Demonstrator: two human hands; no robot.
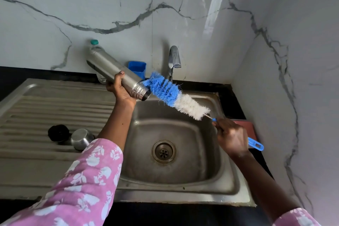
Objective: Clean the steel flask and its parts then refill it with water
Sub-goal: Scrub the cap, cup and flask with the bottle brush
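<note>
Nearest to me, at 7 o'clock, a pink sleeve with a white flower print covers the left forearm, and a scrap of the same cloth shows at 5 o'clock. Beyond them I see a steel sink set in a dark table; its round drain sits near the middle of the basin. On the ribbed draining board at 9 o'clock lie a black stopper and, just beside it, a small steel cup on its side.

At 3 o'clock my right hand makes its grip on the blue handle of a bottle brush, fingers curled round it, the handle's end poking out behind the hand. The brush slants up toward 11 o'clock over the basin: white bristles nearer the hand, blue bristles farther on.

Just above centre my left hand holds the steel flask from below, fingers wrapped round its body. The flask is tilted, its open threaded mouth pointing down and right over the basin's back edge. The brush's blue tip touches the mouth's rim; I cannot tell whether any of it is inside.

Farther back, at 12 o'clock, stand a chrome tap, a blue container and a clear bottle with a green cap, partly hidden by the flask. Behind is a marble-veined wall.
</note>
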